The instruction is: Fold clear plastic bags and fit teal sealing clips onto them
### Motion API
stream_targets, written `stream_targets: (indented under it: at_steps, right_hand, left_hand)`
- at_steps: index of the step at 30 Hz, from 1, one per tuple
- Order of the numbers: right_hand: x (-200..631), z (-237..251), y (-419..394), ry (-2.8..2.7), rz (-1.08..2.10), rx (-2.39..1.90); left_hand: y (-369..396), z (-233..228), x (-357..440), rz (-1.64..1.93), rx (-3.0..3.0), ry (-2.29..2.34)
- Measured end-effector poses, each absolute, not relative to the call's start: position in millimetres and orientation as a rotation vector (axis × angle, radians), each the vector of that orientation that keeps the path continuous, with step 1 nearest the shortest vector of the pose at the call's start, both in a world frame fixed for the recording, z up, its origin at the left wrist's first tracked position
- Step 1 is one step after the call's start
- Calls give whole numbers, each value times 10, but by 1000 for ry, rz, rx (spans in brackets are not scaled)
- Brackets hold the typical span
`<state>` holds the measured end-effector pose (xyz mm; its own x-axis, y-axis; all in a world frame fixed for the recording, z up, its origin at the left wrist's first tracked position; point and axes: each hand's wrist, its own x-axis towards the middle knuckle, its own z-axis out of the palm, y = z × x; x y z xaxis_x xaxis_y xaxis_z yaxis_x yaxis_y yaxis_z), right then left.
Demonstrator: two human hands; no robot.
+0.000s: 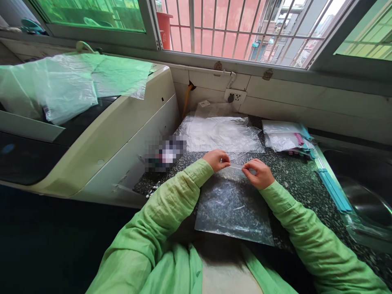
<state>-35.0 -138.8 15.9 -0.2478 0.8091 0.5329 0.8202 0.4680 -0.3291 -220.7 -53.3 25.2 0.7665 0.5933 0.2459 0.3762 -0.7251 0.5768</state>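
A clear plastic bag (pixel 234 208) hangs between my hands over the front edge of the speckled dark countertop (pixel 286 173). My left hand (pixel 217 160) pinches the bag's top edge near its left end. At the right part of the same edge, my right hand (pixel 259 173) also has its fingers pressed together on the plastic. The edge is stretched straight between them. Just beyond my hands lies a pile of flat clear plastic bags (pixel 220 132).
A washing machine (pixel 147 110) with plastic sheets (pixel 70 85) on top stands left. Back right lie plastic bags with teal and pink strips (pixel 286 136). Long teal strips (pixel 333 190) lie by the sink (pixel 364 196). A wall socket (pixel 235 97) sits behind. One item at left is blurred out.
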Motion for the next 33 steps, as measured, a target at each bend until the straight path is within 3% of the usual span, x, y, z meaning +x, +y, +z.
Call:
stream_targets:
  at_steps: [7, 17, 33]
  right_hand:
    - [-249, 204, -1411, -1972, -44, -1364]
    - [-172, 90, -1382, -1752, -58, -1313]
    - [-195, 196, -1431, -1949, 139, -1406]
  left_hand:
    - [-425, 252, -2284, 595, 2268, 770]
    - [-425, 313, -2274, 821, 1454, 791]
    - [-494, 311, -2244, 737, 1417, 744]
